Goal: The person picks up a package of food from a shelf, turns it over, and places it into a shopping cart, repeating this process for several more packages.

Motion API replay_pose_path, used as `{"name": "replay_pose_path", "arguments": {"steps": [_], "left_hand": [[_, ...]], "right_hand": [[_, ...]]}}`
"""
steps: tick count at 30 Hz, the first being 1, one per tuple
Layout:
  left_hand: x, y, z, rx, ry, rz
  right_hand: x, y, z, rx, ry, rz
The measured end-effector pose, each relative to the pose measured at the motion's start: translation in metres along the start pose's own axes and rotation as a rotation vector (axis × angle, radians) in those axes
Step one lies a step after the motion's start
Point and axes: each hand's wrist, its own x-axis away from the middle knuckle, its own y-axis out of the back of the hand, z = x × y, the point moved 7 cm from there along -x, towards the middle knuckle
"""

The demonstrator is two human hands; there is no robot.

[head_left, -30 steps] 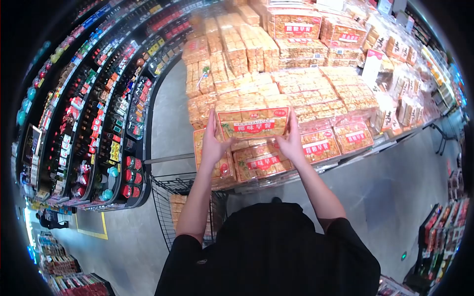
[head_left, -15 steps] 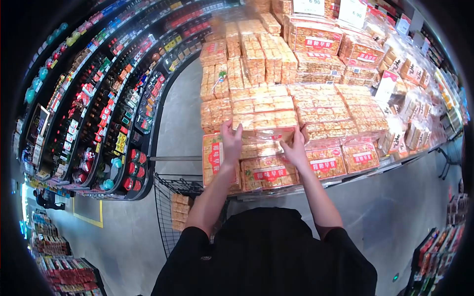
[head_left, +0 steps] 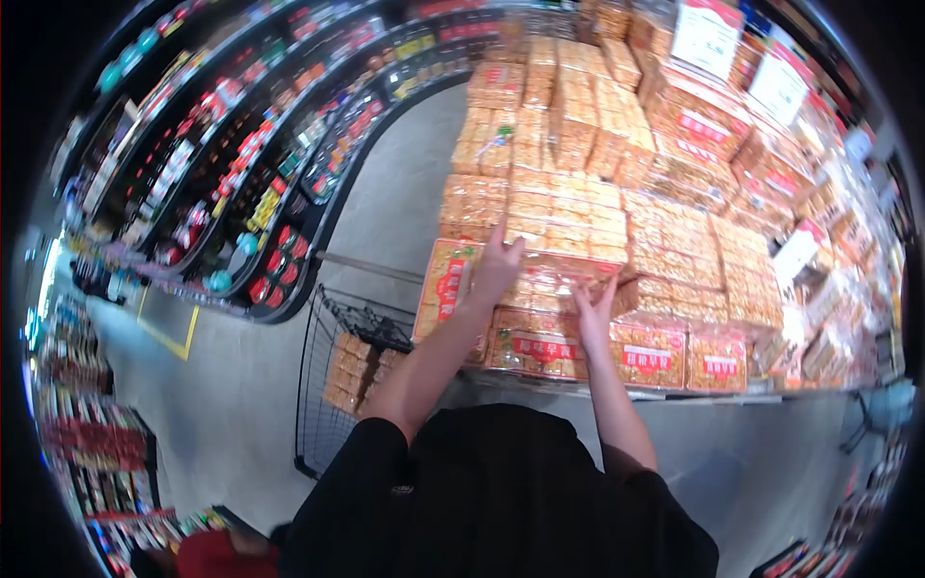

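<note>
A clear-wrapped pack of biscuits (head_left: 570,238) with a red-edged front lies on top of the front row of a large stacked display. My left hand (head_left: 497,270) is at its left front corner, thumb toward the front and fingers along the side. At the right front corner is my right hand (head_left: 594,306), its thumb and fingers parted around the lower edge. Below the hands stand more biscuit packs with red labels, such as the front pack (head_left: 537,347). An upright pack (head_left: 448,289) is left of my left forearm. Motion blur softens the fingertips.
A black wire shopping cart (head_left: 306,385) stands at my left, holding biscuit packs (head_left: 349,374). Curved store shelves (head_left: 226,193) run along the left. Price signs (head_left: 706,39) rise above the display. A person in red (head_left: 222,556) is at the lower left edge.
The view has turned, so the display sits farther right. Both hands remain at the same pack's front corners, with the right hand now lower along its front edge. A person in red has appeared.
</note>
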Motion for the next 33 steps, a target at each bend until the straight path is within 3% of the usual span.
{"name": "replay_pose_path", "arguments": {"steps": [4,8,10,12,13,14,16,18,21,22,25,27,31,33], "left_hand": [[-0.019,-0.01,0.037,0.045,-0.001,-0.087],[-0.038,-0.017,0.059,-0.002,-0.122,-0.16],[-0.022,-0.004,0.036,0.005,-0.081,-0.119],[0.002,0.01,0.002,0.053,-0.017,-0.05],[0.014,0.015,-0.006,0.098,0.028,-0.001],[0.021,0.023,-0.011,0.051,-0.064,-0.053],[0.03,0.036,0.001,0.018,-0.181,-0.236],[0.052,0.059,0.005,0.014,-0.275,-0.322],[0.098,0.097,0.015,0.16,-0.15,-0.322],[0.117,0.116,0.023,0.052,-0.142,-0.434],[0.169,0.165,0.083,0.176,-0.222,-0.574],[0.211,0.196,0.117,0.116,0.045,-0.719],[0.286,0.236,0.17,0.134,0.066,-0.828],[0.315,0.249,0.196,0.169,0.251,-0.827]], "right_hand": [[-0.015,0.008,-0.018,-0.034,-0.02,0.012],[0.044,0.018,0.017,0.012,-0.138,-0.006],[0.073,0.045,0.007,-0.066,-0.185,-0.089],[0.069,0.086,0.001,-0.059,-0.057,-0.118],[0.063,0.105,0.009,0.012,0.017,-0.267],[0.05,0.122,0.013,0.031,0.111,-0.309],[0.032,0.126,0.03,-0.056,0.028,-0.381],[0.003,0.144,0.024,-0.011,0.098,-0.255],[-0.005,0.141,0.024,0.021,0.034,-0.271],[-0.005,0.139,0.025,0.024,0.006,-0.302],[-0.014,0.15,0.014,0.097,0.045,-0.223],[0.006,0.13,0.031,0.129,0.068,-0.232],[0.015,0.135,0.016,0.09,0.043,-0.23],[0.027,0.129,0.018,0.049,0.022,-0.295]]}}
